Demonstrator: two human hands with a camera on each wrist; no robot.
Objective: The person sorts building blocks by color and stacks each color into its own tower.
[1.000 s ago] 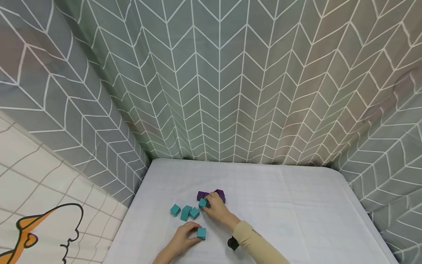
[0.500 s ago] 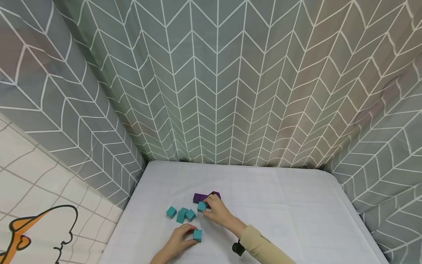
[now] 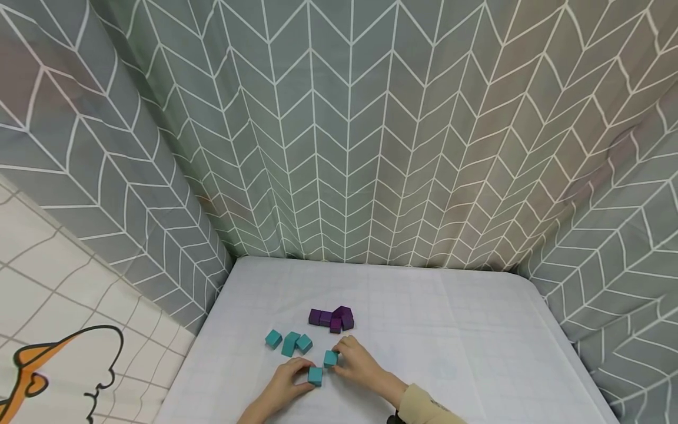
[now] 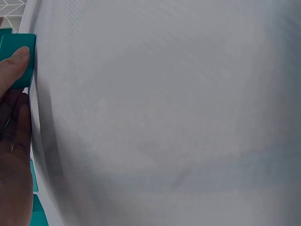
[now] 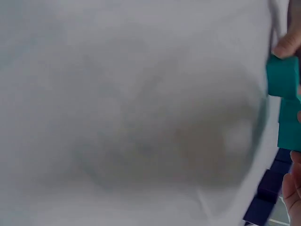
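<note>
In the head view my left hand (image 3: 283, 386) pinches a teal cube (image 3: 315, 377) between thumb and fingers, low on the white-covered table. My right hand (image 3: 362, 368) holds a second teal cube (image 3: 331, 359) by its sides, just to the right of and slightly beyond the first. The left wrist view shows the thumb pressed against a face of a teal cube (image 4: 26, 75). Two teal cubes, one (image 5: 281, 77) and another (image 5: 288, 129), appear close together at the right edge of the right wrist view, with fingers around them.
Left of the hands lie a lone teal cube (image 3: 273, 338) and a touching group of teal pieces (image 3: 290, 344). Farther back sits a cluster of several purple blocks (image 3: 325, 318). A patterned curtain (image 3: 371, 147) encloses the white table (image 3: 450, 341) at its back and sides.
My right hand has drawn its teal cube back from the purple blocks toward the cube in my left hand, uncovering the purple cluster. My left hand keeps its hold almost in place.
</note>
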